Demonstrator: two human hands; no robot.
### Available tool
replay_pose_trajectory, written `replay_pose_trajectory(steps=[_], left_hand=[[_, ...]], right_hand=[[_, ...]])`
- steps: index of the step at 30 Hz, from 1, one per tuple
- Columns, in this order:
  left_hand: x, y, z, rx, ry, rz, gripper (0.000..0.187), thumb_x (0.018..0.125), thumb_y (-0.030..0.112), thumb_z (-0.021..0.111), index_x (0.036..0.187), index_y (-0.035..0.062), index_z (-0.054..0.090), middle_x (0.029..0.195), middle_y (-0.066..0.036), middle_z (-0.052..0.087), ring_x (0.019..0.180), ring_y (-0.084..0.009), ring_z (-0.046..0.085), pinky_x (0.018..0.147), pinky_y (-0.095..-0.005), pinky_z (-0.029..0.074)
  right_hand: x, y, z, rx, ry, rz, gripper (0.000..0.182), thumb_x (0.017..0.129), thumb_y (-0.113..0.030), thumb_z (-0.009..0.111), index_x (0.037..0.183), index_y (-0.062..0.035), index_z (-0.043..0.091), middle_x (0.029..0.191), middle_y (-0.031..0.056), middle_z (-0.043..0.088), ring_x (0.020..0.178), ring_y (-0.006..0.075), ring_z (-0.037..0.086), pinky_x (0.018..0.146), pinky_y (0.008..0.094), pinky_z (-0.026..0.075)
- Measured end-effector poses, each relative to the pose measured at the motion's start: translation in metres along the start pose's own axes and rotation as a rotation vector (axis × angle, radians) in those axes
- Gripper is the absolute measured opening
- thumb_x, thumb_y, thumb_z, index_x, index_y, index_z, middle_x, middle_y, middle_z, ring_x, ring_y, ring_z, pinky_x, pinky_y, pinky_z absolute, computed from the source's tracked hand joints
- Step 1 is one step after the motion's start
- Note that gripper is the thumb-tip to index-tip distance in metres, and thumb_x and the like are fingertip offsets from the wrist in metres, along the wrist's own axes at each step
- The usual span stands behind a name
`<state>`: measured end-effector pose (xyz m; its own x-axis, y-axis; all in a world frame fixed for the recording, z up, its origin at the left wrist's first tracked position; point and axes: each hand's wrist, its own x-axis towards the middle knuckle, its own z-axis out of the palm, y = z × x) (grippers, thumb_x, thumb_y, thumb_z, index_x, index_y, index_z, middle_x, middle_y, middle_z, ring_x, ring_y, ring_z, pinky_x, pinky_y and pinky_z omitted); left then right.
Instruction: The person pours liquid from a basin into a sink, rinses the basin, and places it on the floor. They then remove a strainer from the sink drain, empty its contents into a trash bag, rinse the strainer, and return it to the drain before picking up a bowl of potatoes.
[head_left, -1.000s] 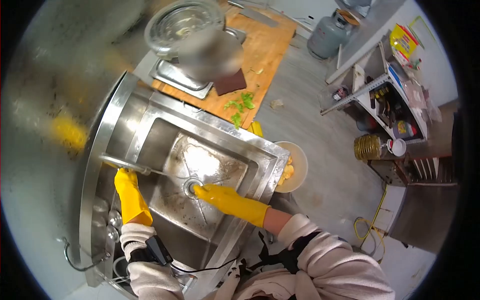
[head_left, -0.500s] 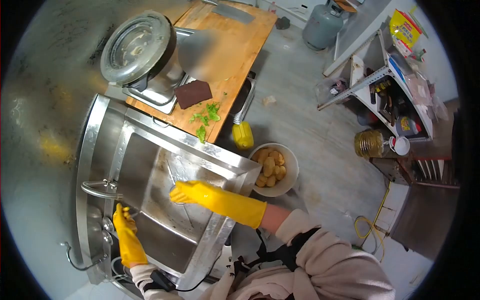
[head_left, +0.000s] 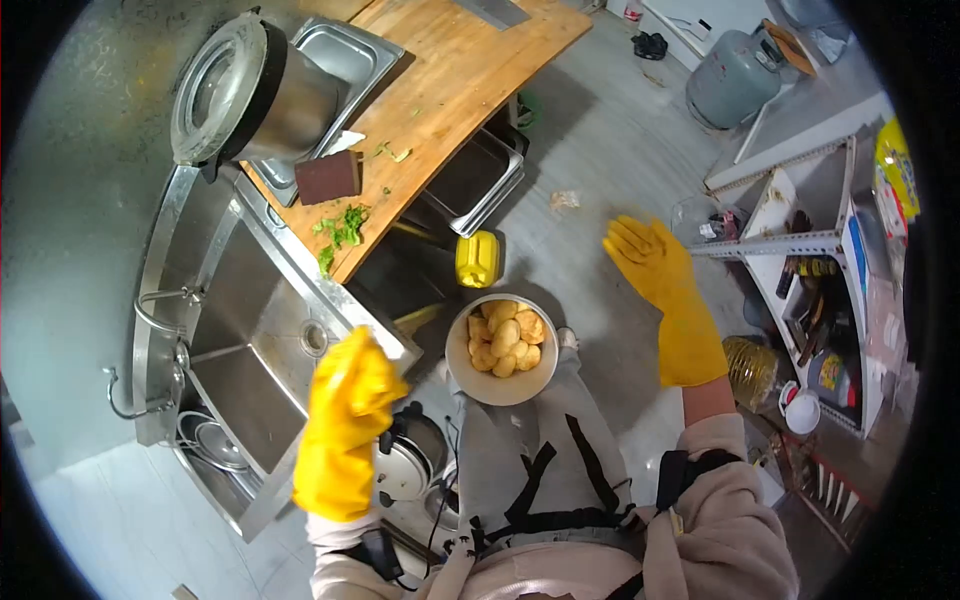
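Note:
Both of my hands wear yellow rubber gloves. My left hand (head_left: 352, 385) is raised near the front edge of the metal sink (head_left: 235, 290). Its fingers are bent inward, and the inside of the grip is hidden. Out to the right, over the floor, my right hand (head_left: 650, 262) is open, fingers stretched and holding nothing. Between the two hands a white bucket (head_left: 459, 372) stands on the floor at my feet. Peeled potatoes (head_left: 505, 335) lie inside it. Neither hand touches the bucket.
The wooden counter (head_left: 450, 75) bears a lidded pot (head_left: 290, 110), a dark red block (head_left: 328, 177) and green leaf scraps (head_left: 343, 228). A yellow jug (head_left: 477, 260) stands beyond the bucket. Shelves (head_left: 770, 245) and an oil bottle (head_left: 750, 368) are at right, a gas cylinder (head_left: 735, 80) behind.
Both hands have left the sink. My right hand has swung right and opened; my left has come away from the faucet. My view has turned toward the bucket.

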<state>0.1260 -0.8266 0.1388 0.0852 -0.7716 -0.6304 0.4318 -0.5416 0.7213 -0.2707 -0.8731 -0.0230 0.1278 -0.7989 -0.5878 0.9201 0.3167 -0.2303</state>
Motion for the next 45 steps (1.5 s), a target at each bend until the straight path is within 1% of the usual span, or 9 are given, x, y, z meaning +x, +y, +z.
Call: replay_pose_trajectory(steps=[2,4,14,27,33,36,38,40,45], left_hand=[[0.018,-0.042,0.029,0.206,-0.121,0.038,0.033,0.095,0.027,0.052,0.072,0.0049,0.058,0.053,-0.001,0.048,0.041,-0.0079,0.037,0.041,-0.0221,0.026],[0.036,-0.069,0.041,0.112,-0.252,-0.214,0.041,0.097,0.031,0.048,0.066,0.0053,0.056,0.046,0.001,0.04,0.038,-0.0105,0.031,0.042,-0.0238,0.025],[0.106,-0.161,0.008,0.071,-0.082,-0.296,0.036,0.095,0.031,0.053,0.069,0.0065,0.057,0.044,0.003,0.034,0.035,-0.0083,0.028,0.037,-0.0246,0.022],[0.004,-0.184,-0.069,0.057,0.19,-0.51,0.037,0.094,0.033,0.055,0.069,0.0052,0.059,0.046,0.001,0.038,0.036,-0.01,0.032,0.037,-0.0255,0.023],[0.0,-0.222,-0.071,-0.102,0.309,-0.538,0.034,0.092,0.031,0.057,0.068,0.0071,0.057,0.048,0.001,0.042,0.037,-0.0092,0.034,0.038,-0.0236,0.026],[0.068,-0.256,-0.075,-0.013,0.222,-0.564,0.035,0.091,0.035,0.059,0.069,0.0071,0.059,0.051,0.0,0.047,0.04,-0.0097,0.039,0.039,-0.0235,0.028],[0.14,-0.304,-0.076,0.137,0.257,-0.406,0.032,0.091,0.033,0.06,0.071,0.0083,0.058,0.057,0.0,0.052,0.048,-0.009,0.046,0.042,-0.0238,0.032],[0.226,-0.346,-0.072,0.287,0.397,-0.164,0.024,0.093,0.029,0.054,0.084,0.0073,0.059,0.065,-0.003,0.056,0.052,-0.0109,0.049,0.047,-0.0289,0.039],[0.402,-0.426,-0.13,0.483,0.387,0.406,0.021,0.091,0.019,0.052,0.081,0.0019,0.058,0.071,-0.004,0.061,0.059,-0.0101,0.053,0.054,-0.0243,0.041]], right_hand=[[0.008,-0.016,-0.034,0.06,0.195,-0.059,0.046,0.098,-0.029,0.041,0.124,0.0078,0.049,0.127,0.0234,0.052,0.121,0.0336,0.048,0.106,0.0488,0.036],[0.015,-0.02,-0.063,0.074,0.231,-0.041,0.048,0.098,-0.03,0.04,0.126,0.008,0.047,0.129,0.0231,0.051,0.122,0.0343,0.047,0.107,0.0482,0.034],[-0.024,-0.032,-0.18,0.199,0.397,-0.076,0.049,0.099,-0.031,0.039,0.126,0.0089,0.046,0.133,0.0239,0.047,0.126,0.035,0.043,0.108,0.048,0.032],[-0.013,-0.088,-0.207,0.164,0.528,-0.114,0.051,0.099,-0.032,0.039,0.127,0.0105,0.044,0.132,0.0247,0.047,0.124,0.0348,0.045,0.109,0.0464,0.033],[0.078,0.023,-0.153,0.105,0.359,0.121,0.05,0.099,-0.03,0.04,0.128,0.0101,0.043,0.132,0.0256,0.047,0.122,0.0353,0.046,0.109,0.0454,0.033],[0.12,0.11,-0.195,-0.152,-0.259,0.371,0.05,0.101,-0.031,0.032,0.127,0.0098,0.044,0.128,0.0237,0.051,0.125,0.033,0.045,0.109,0.044,0.032],[0.147,0.161,-0.18,0.157,-0.258,0.561,0.052,0.101,-0.033,0.033,0.126,0.0113,0.044,0.129,0.0249,0.05,0.123,0.0347,0.047,0.108,0.0463,0.034],[0.182,0.2,-0.169,-0.058,0.268,0.612,0.054,0.1,-0.036,0.034,0.126,0.0108,0.045,0.13,0.0253,0.05,0.121,0.0349,0.048,0.106,0.0474,0.035],[0.29,0.289,-0.263,-0.37,0.343,0.562,0.053,0.099,-0.04,0.035,0.118,0.0061,0.053,0.118,0.0199,0.058,0.107,0.03,0.057,0.095,0.0428,0.045]])
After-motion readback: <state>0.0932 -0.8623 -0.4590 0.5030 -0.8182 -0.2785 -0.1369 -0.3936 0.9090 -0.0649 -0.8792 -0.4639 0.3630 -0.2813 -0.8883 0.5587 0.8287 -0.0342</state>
